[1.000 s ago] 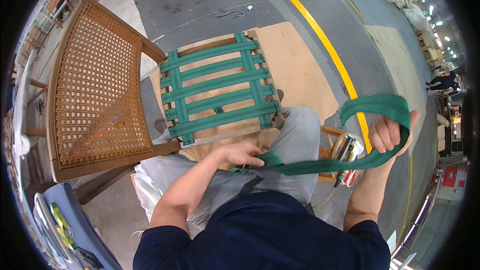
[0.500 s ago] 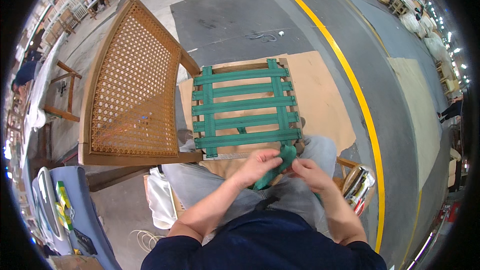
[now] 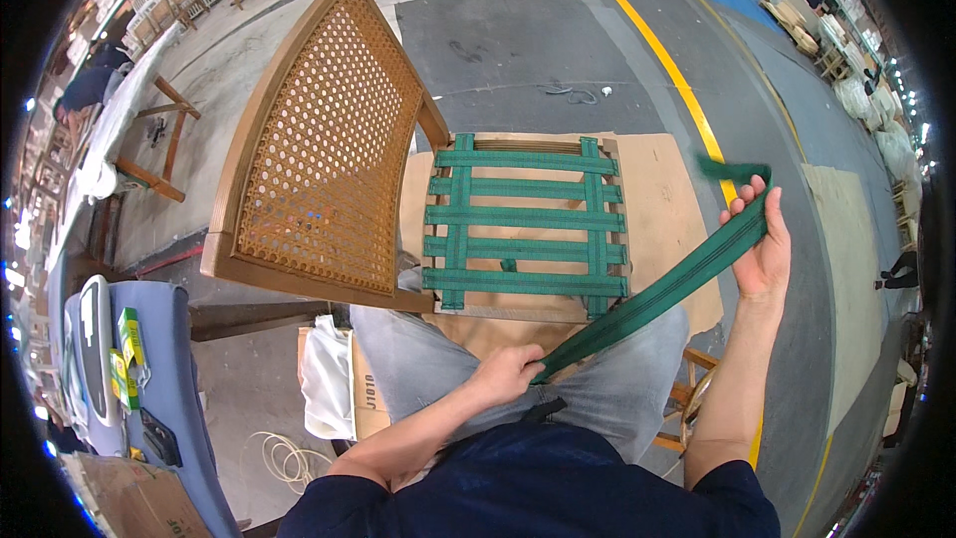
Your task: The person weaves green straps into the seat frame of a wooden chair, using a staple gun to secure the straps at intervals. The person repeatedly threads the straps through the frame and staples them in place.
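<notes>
Head view: loose green webbing strap (image 3: 657,294) runs taut-looking and diagonal between the two hands, from the lap up to the right. It passes in front of the seat's near right corner; can't tell if it touches there. Left hand (image 3: 505,374) is closed on the low end, just over the jeans (image 3: 428,349). Right hand (image 3: 762,239) is out to the right and higher, fingers curled round the strap; a tail beyond it bends back left, blurred.

Wooden chair: cane back (image 3: 329,149) on the left, seat webbing (image 3: 523,219) ahead of the knees, five green bands crossing two. Brown sheet (image 3: 672,204) on the floor under the seat. Far left, yellow-green box (image 3: 129,329) on a blue-grey padded surface (image 3: 184,379). Coiled pale cable (image 3: 284,463) on the floor, lower left. Wooden stool (image 3: 687,399) near the right knee.
</notes>
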{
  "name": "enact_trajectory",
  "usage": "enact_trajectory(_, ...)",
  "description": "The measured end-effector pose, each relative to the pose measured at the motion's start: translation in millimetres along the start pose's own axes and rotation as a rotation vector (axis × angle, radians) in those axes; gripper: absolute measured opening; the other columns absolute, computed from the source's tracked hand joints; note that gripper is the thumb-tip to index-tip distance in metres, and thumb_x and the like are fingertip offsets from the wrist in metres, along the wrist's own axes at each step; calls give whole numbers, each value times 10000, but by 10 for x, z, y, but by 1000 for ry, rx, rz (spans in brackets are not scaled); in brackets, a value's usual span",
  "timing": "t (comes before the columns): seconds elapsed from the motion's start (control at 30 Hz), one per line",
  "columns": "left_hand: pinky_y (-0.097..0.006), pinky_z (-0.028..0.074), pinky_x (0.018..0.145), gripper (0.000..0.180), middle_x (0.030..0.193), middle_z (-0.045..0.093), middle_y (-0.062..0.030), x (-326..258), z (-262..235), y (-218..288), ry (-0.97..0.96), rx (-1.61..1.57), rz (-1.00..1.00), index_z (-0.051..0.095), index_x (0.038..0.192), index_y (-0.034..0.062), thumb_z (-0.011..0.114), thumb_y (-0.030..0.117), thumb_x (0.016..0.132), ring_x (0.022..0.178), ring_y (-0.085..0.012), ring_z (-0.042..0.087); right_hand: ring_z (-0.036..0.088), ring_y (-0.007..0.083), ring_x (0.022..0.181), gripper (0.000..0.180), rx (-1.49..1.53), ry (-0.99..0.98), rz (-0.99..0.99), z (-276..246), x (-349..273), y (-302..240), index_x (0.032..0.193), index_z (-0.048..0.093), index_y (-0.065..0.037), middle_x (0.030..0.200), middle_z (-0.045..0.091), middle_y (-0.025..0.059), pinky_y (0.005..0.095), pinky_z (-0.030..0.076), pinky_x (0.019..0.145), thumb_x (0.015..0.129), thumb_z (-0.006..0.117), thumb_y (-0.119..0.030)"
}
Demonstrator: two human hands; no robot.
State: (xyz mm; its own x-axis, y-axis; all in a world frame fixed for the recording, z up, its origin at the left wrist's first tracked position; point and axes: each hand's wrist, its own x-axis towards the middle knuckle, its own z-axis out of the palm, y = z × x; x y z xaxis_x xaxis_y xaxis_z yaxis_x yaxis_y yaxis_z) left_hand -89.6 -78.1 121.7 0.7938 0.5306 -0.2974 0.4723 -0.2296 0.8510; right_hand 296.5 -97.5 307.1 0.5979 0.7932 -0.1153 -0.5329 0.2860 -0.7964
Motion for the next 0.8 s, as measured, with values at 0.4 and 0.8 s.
enact_trajectory(0.4, -345, 554, 924, 504, 1245, 726, -89, 160, -432, 94, -189, -1255, -103, 627, 1361, 0, 641, 414, 1074, 1045, -166, 678, 735, 258, 1008, 334, -313, -595, 878, 261, -1321, 1990, 1202, 693, 19, 1095, 737, 117, 393, 591, 915, 1091, 618, -286)
enact_trajectory(0.8, -427, 637, 835, 295, 1129, 751, -153, 474, -631, 136, 251, -1348, -272, 634, 1253, 9, 599, 258, 1099, 930, -257, 746, 683, 162, 997, 360, -727, -815, 815, -130, -1417, 2453, 1153, 742, 28, 1044, 754, 76, 339, 536, 928, 1053, 683, -312)
